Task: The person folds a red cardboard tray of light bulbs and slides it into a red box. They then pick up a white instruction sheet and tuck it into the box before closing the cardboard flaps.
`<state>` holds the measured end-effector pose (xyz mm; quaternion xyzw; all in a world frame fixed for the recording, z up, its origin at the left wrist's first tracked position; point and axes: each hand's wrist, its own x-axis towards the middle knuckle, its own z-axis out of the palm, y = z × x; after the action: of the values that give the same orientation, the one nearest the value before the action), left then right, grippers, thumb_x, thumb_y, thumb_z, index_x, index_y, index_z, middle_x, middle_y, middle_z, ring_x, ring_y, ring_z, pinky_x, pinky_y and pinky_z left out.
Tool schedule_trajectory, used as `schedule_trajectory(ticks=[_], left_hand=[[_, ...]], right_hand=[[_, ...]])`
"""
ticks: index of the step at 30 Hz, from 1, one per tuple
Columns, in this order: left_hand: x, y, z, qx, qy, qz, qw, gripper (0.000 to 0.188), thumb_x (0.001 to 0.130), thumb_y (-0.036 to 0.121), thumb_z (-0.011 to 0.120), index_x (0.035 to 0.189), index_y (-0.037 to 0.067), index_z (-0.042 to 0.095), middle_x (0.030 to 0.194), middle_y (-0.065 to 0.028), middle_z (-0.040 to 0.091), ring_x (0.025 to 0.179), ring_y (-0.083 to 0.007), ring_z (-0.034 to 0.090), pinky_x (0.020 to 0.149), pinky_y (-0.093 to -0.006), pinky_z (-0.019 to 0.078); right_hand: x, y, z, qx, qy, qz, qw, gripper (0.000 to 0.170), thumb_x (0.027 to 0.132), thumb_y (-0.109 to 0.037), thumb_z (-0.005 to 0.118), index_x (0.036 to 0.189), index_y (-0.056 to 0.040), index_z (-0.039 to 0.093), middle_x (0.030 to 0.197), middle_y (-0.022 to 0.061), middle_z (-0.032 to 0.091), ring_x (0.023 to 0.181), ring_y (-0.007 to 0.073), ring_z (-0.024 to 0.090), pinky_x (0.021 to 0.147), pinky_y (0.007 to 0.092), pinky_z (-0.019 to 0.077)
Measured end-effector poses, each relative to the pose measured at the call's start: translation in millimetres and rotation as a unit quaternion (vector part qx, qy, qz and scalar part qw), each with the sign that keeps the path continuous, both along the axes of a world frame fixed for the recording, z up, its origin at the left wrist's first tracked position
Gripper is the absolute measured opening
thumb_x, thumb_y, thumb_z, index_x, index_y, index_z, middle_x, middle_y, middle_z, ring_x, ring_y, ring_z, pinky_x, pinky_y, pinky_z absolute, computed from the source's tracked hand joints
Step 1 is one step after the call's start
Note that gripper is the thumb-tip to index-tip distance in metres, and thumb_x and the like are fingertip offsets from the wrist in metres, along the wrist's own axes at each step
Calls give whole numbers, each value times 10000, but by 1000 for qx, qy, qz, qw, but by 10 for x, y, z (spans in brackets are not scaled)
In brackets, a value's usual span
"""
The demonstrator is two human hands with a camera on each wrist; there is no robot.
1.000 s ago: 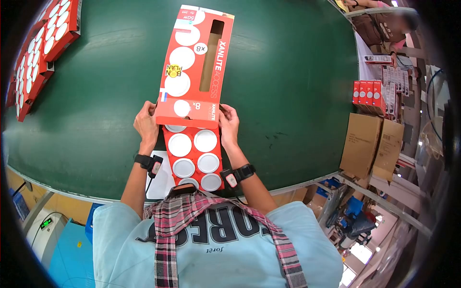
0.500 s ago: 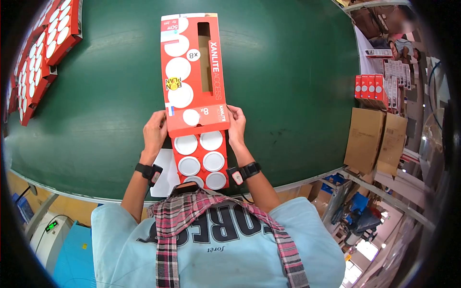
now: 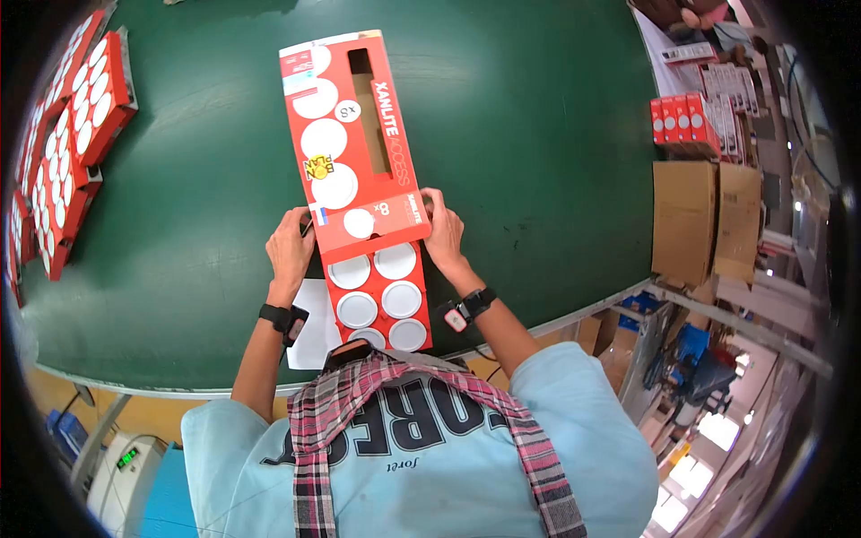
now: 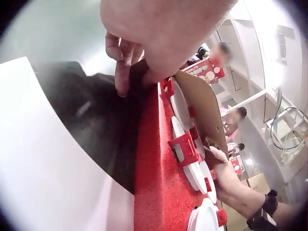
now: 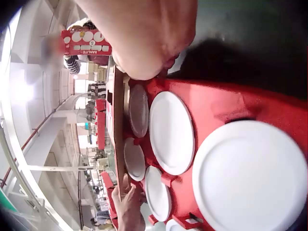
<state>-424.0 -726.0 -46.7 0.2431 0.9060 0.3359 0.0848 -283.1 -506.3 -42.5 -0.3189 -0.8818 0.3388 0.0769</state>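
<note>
A red printed cardboard box [image 3: 395,188] lies on the green table with its mouth toward the body. Out of that mouth comes a red card tray [image 3: 377,285] holding round white lamps [image 3: 357,309], their flat faces up; its far part is hidden inside the box. My left hand [image 3: 291,247] grips the left side of the box at the mouth. On the opposite side, my right hand [image 3: 444,231] holds the box near its corner, thumb at the edge. In the right wrist view, the brown inside of a flap [image 5: 126,103] stands over the lamps.
A white sheet [image 3: 312,327] lies left of the tray. Several filled red trays [image 3: 63,170] stand at the far left. To the right are small red boxes [image 3: 682,121] and brown cartons [image 3: 686,220]. The table's front edge [image 3: 179,391] runs close to the body.
The box has come nearer the body and covers more of the tray. Its far end has swung left. Both hands have moved along with it, still at its sides.
</note>
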Motion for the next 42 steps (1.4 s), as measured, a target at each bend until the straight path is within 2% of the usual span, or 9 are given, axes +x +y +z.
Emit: schedule_trajectory(ticks=[4, 14, 24, 29, 33, 34, 37, 38, 42], left_hand=[[71, 29, 27, -50, -24, -8, 998, 149, 780, 170, 620, 892, 97, 555, 820, -53, 605, 722, -281, 600, 574, -385, 452], [-18, -40, 127, -81, 55, -111, 989, 49, 794, 113, 551, 820, 77, 531, 769, -90, 520, 688, -317, 560, 554, -408, 436], [341, -243, 204, -91, 71, -203, 972, 57, 768, 104, 540, 810, 65, 533, 754, -132, 520, 617, -338, 555, 510, -432, 438], [720, -386, 408, -118, 57, -243, 961, 62, 741, 137, 579, 748, 86, 545, 709, -114, 521, 588, -314, 571, 479, -427, 439], [874, -552, 362, -131, -21, -238, 962, 229, 675, 236, 679, 845, 111, 590, 798, -99, 539, 722, -307, 557, 608, -412, 434], [868, -557, 524, -203, -144, -257, 934, 317, 777, 203, 622, 1073, 96, 588, 1052, -176, 547, 1009, -324, 512, 853, -385, 416], [927, -632, 640, 41, 100, -246, 963, 260, 777, 165, 611, 1001, 34, 591, 941, -165, 547, 858, -346, 509, 783, -401, 445], [921, -675, 731, 17, 143, -238, 961, 244, 798, 67, 565, 1032, 2, 582, 969, -160, 578, 841, -336, 551, 755, -367, 476], [788, -923, 10, -66, 117, -217, 967, 576, 513, 387, 787, 957, 135, 520, 981, -48, 498, 1004, -281, 441, 840, -465, 308]], right_hand=[[41, 213, 12, 106, 29, 73, 991, 339, 751, -212, 632, 1049, -87, 529, 839, 77, 520, 809, 253, 545, 630, 368, 467], [17, 57, 42, 72, 104, 48, 991, 177, 758, -159, 588, 753, -47, 451, 749, 82, 499, 750, 281, 502, 607, 388, 433], [620, -64, 175, 91, 81, 113, 986, 180, 768, -193, 540, 721, -38, 460, 740, 152, 474, 764, 347, 478, 647, 431, 429], [1175, -170, 433, 45, 33, 127, 990, 131, 769, -171, 560, 810, -55, 513, 764, 113, 484, 788, 290, 489, 648, 387, 451], [1507, -361, 254, 42, 40, 164, 985, 175, 807, -197, 548, 890, -54, 491, 809, 108, 489, 818, 291, 495, 675, 391, 463], [1558, -391, 241, 57, 35, 159, 985, 180, 823, -207, 542, 906, -59, 483, 814, 111, 490, 824, 297, 502, 677, 398, 466], [1576, -435, 136, 74, 48, 138, 987, 181, 836, -213, 531, 898, -55, 470, 819, 116, 492, 826, 307, 508, 674, 406, 468], [1569, -439, 86, 65, 32, 132, 989, 214, 817, -205, 536, 921, -36, 456, 823, 134, 501, 837, 321, 517, 686, 420, 467], [1514, -470, -31, 60, 35, 96, 993, 251, 873, -294, 476, 896, -44, 465, 844, 130, 508, 838, 318, 516, 678, 430, 465]])
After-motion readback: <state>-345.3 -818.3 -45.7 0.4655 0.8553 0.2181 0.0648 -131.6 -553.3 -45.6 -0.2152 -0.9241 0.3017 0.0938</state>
